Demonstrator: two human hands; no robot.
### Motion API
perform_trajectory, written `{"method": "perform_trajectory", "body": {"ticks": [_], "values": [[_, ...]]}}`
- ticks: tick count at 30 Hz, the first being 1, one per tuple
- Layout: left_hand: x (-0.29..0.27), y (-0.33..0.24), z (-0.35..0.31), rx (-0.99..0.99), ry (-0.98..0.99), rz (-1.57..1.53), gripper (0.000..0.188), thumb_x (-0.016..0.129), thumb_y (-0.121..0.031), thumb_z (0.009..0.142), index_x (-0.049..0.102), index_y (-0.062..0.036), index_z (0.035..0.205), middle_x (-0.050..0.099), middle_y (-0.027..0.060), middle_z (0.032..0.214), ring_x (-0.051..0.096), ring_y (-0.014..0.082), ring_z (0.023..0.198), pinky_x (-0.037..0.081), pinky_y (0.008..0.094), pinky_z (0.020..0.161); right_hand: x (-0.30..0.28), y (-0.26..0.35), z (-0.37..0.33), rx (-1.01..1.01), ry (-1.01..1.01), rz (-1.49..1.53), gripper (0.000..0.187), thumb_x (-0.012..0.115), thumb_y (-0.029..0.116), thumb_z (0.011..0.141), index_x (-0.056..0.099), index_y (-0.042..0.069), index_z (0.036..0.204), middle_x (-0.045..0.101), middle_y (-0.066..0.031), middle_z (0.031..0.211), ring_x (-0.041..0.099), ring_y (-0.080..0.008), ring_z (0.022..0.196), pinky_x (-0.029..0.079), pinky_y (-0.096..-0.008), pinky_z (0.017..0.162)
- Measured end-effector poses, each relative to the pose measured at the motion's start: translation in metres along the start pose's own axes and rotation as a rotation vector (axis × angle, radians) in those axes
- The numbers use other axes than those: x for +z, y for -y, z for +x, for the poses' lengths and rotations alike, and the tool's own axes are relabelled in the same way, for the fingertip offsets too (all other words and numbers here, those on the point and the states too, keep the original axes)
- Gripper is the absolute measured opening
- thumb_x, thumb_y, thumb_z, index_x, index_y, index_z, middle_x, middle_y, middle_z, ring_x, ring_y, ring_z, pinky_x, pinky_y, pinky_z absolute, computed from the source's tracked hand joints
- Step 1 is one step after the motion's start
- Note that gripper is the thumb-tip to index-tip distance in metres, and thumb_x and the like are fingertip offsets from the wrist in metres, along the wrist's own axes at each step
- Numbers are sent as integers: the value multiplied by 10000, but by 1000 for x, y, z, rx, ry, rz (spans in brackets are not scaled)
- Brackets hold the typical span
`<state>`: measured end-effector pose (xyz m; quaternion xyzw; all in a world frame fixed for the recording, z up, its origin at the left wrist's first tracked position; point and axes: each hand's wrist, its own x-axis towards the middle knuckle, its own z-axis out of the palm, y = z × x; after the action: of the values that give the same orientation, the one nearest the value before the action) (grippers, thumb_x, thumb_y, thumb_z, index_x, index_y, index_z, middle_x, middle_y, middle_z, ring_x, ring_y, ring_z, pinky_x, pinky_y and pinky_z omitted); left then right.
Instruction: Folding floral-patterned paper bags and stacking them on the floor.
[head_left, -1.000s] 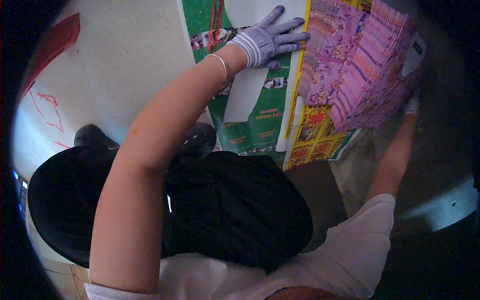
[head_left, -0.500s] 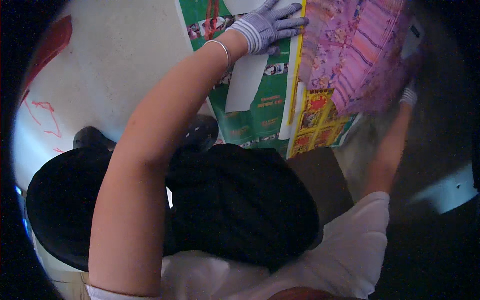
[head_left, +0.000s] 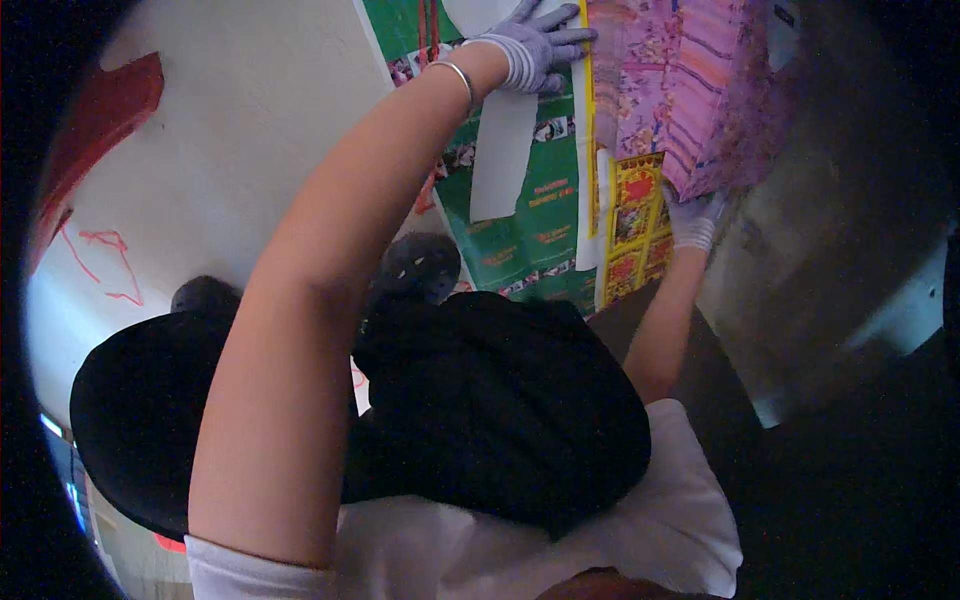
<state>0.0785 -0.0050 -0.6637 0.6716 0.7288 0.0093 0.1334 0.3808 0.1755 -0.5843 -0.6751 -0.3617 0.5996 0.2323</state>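
Observation:
My left hand (head_left: pixel 535 50), in a pale grey knit glove with a striped cuff, lies open with spread fingers on a green printed sheet (head_left: pixel 510 255). Its fingertips reach the yellow strip (head_left: pixel 588 110) along that sheet's right side. To the right, a pink cloth-like sheet (head_left: pixel 715 95) with flowers and stripes hangs over a yellow and red printed panel (head_left: pixel 630 215). My right hand (head_left: pixel 700 212), gloved the same way, is closed at the pink sheet's lower corner; the folds partly hide its fingers.
Pale floor (head_left: pixel 230 130) with red scrawled lines spreads to the left, with a dark red patch (head_left: pixel 100 130) at its edge. My black-clad legs (head_left: pixel 480 400) and a dark shoe (head_left: pixel 420 268) are below the sheets. A brown flat panel (head_left: pixel 690 350) is beside my right forearm.
My right hand has come in leftward from the far right to the pink sheet's lower corner, and the sheet's right part has drawn inward. My left hand stays spread on the green sheet.

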Motion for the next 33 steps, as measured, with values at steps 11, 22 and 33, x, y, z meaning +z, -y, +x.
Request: {"method": "perform_trajectory", "body": {"ticks": [11,22,33], "values": [[-6,-74,22,162,-327,-304,512,586,-236,775,488,-161,1272,326,39,1446,275,198,1350,122,486,1130,13,8,24,-10,63,-226,631,266,538,915,220,209,1452,257,-12,1489,218,-233,1365,201,-478,1082],[22,-82,40,70,-189,-226,471,441,-170,862,433,-246,1327,226,-40,1499,204,135,1381,60,533,1130,-4,25,26,-41,-139,87,451,452,288,924,442,68,1317,464,-69,1351,423,-232,1240,281,-385,1079],[10,-83,47,82,-168,-218,506,474,-177,849,412,-255,1344,191,-55,1511,199,124,1383,79,547,1122,-69,-6,75,8,48,231,440,640,163,813,521,63,1224,544,-75,1242,500,-214,1143,405,-363,981]]}}
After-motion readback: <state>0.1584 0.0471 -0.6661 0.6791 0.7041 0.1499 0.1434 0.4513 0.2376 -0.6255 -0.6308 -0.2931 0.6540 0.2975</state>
